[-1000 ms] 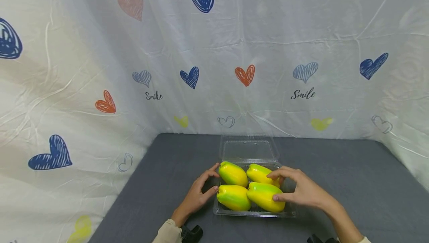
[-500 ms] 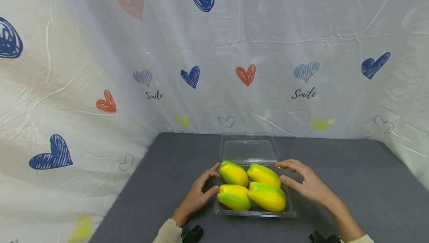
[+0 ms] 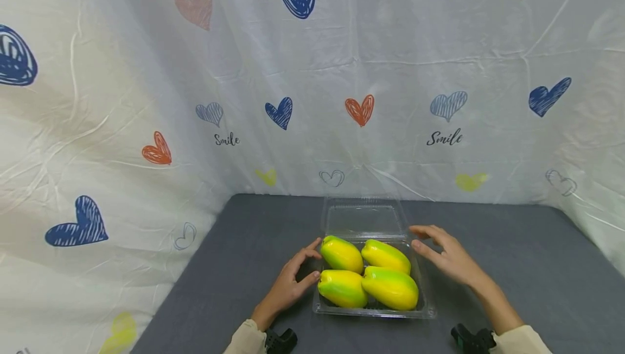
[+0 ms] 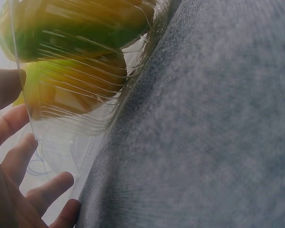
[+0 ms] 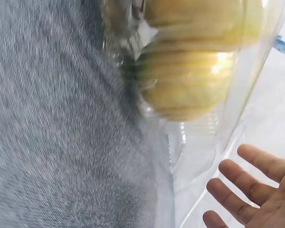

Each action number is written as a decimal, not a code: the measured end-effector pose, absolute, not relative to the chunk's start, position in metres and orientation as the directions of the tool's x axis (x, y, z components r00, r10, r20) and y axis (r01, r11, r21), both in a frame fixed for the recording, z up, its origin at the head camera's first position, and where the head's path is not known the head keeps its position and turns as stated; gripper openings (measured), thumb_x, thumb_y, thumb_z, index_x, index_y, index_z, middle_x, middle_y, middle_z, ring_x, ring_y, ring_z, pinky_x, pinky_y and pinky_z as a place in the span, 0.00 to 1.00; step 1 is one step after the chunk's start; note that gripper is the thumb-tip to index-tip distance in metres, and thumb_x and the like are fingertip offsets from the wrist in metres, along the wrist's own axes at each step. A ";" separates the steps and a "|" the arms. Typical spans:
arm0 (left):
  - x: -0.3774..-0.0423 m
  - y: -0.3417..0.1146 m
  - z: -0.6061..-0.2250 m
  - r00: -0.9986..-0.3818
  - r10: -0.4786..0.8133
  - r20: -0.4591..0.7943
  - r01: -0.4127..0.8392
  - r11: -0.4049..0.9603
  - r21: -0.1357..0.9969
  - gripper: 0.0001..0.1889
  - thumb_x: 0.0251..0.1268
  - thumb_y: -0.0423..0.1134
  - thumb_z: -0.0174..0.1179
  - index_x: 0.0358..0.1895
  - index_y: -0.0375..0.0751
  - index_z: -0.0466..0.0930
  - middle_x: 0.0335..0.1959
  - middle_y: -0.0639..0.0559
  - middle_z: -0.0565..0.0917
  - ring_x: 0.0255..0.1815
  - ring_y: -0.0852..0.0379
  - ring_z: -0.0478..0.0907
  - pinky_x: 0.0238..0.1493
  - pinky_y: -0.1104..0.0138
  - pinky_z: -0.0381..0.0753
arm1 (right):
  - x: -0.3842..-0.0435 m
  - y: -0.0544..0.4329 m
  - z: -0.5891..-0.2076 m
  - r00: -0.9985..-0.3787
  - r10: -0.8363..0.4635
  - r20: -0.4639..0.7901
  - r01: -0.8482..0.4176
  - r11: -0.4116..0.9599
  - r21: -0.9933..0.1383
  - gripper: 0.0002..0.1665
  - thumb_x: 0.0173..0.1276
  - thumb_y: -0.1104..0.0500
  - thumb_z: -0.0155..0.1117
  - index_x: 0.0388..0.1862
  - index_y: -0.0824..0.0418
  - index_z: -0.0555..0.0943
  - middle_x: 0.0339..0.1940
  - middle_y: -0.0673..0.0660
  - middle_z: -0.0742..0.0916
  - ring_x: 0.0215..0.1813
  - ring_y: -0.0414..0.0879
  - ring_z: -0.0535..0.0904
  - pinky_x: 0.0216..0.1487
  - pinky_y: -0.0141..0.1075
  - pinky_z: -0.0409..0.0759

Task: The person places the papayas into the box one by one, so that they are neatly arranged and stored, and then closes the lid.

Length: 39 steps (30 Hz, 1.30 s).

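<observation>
Several yellow-green mangoes [image 3: 390,289] lie in two rows inside a clear plastic clamshell box [image 3: 373,313]. Its hinged lid [image 3: 363,218] is folded back toward the curtain. My left hand [image 3: 289,282] rests at the box's left side, thumb and fingertips right at the rim; in the left wrist view its fingers [image 4: 20,156] spread along the transparent wall. Off the back right corner, my right hand [image 3: 451,259] holds nothing, its fingers loosely extended. The right wrist view has these fingers [image 5: 244,178] apart from the ribbed wall, behind which mangoes [image 5: 185,80] show.
A grey cloth [image 3: 263,223] covers the table under the box. Behind and to the left hangs a white curtain [image 3: 312,61] printed with hearts and "Smile". Black wrist devices [image 3: 280,340] sit on both forearms.
My right hand has let go of the front right mango and drawn back to the right and away over the box's edge. The left hand has stayed in place.
</observation>
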<state>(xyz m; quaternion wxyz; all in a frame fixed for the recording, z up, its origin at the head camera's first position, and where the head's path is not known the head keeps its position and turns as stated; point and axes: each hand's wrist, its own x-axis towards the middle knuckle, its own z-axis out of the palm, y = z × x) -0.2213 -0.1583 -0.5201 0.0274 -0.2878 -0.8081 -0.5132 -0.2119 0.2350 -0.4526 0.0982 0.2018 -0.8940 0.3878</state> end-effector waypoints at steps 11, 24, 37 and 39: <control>-0.220 -0.157 -0.519 -0.841 0.437 0.321 0.476 0.314 0.821 0.14 0.76 0.42 0.58 0.60 0.49 0.74 0.82 0.56 0.61 0.84 0.50 0.55 0.80 0.43 0.55 | -0.241 0.242 -0.469 -0.946 -0.233 0.226 -0.324 0.681 -0.656 0.33 0.78 0.45 0.57 0.71 0.66 0.72 0.65 0.67 0.80 0.62 0.65 0.78 0.56 0.63 0.78; -0.220 -0.157 -0.518 -0.838 0.436 0.327 0.481 0.311 0.820 0.14 0.76 0.42 0.59 0.60 0.53 0.74 0.82 0.55 0.61 0.84 0.49 0.55 0.78 0.38 0.54 | -0.269 0.245 -0.476 -0.966 -0.203 0.158 -0.256 0.702 -0.665 0.37 0.78 0.41 0.55 0.72 0.67 0.72 0.63 0.68 0.82 0.59 0.61 0.80 0.55 0.59 0.80; -0.221 -0.158 -0.519 -0.827 0.441 0.348 0.502 0.301 0.811 0.13 0.76 0.40 0.58 0.60 0.53 0.74 0.82 0.53 0.61 0.83 0.47 0.56 0.80 0.45 0.56 | -0.285 0.240 -0.476 -0.977 -0.205 0.064 -0.193 0.707 -0.680 0.44 0.78 0.36 0.52 0.73 0.71 0.68 0.67 0.72 0.78 0.63 0.65 0.77 0.60 0.60 0.77; -0.220 -0.158 -0.519 -0.828 0.441 0.345 0.499 0.303 0.812 0.13 0.76 0.41 0.58 0.60 0.53 0.74 0.82 0.53 0.61 0.83 0.48 0.56 0.80 0.45 0.56 | -0.287 0.238 -0.477 -0.978 -0.204 0.045 -0.177 0.697 -0.695 0.45 0.78 0.35 0.52 0.74 0.71 0.67 0.69 0.73 0.76 0.66 0.66 0.75 0.62 0.61 0.76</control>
